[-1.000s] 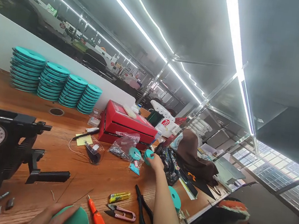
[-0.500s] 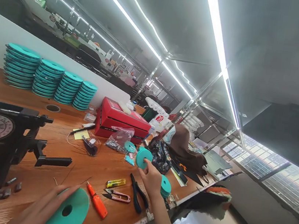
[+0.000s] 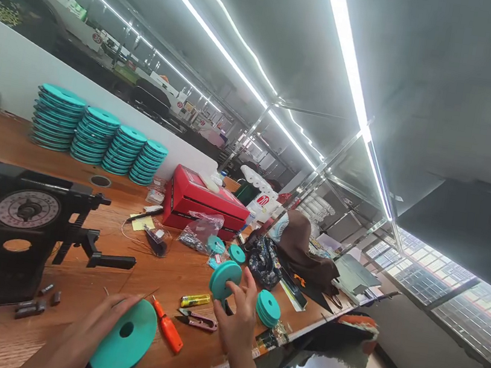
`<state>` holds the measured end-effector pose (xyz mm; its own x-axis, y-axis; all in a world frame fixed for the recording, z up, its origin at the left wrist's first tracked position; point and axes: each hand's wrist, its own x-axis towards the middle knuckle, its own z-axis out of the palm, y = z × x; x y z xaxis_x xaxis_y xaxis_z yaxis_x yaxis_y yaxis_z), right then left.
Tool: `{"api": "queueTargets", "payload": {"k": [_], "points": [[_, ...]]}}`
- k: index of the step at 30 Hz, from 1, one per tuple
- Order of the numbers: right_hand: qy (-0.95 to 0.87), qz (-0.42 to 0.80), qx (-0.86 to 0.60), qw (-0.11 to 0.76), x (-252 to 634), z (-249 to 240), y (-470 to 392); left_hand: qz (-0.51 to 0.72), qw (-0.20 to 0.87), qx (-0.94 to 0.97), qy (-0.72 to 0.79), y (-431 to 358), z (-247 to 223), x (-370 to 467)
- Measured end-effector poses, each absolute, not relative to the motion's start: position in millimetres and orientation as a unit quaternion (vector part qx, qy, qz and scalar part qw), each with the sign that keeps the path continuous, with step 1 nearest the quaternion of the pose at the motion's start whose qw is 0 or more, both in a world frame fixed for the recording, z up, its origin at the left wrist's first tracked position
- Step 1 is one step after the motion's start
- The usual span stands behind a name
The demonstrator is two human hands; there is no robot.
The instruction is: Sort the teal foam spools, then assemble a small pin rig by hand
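My left hand is closed around the far edge of a large teal spool with a dark centre hole, near the table's front. Between thumb and fingers, my right hand grips a smaller teal spool by its edge, raised over the table. Dark-handled pliers are mostly hidden behind that hand. To its right stands a short stack of teal spools. Just beyond the held spool lies another teal spool. An orange-handled tool, small snips and a yellow cutter lie between my hands.
A black winding device with a dial and crank stands at left, small dark cylinders before it. Several tall stacks of teal discs line the white partition. A red box sits mid-table. Dark bags lie at right.
My right hand has drawn back toward me with the small spool, exposing another spool behind it. My left hand stays on the large spool. The view has shifted left.
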<state>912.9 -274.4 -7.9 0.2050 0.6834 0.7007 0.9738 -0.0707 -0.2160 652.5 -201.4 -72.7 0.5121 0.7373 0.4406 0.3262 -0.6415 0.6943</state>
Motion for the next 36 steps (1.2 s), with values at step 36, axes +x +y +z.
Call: {"api": "queueTargets", "payload": {"k": [36], "points": [[-0.357, 0.45, -0.526, 0.627, 834, -1, -282, 0.325, 0.322, 0.847, 0.27, -201, -51, 642]]}}
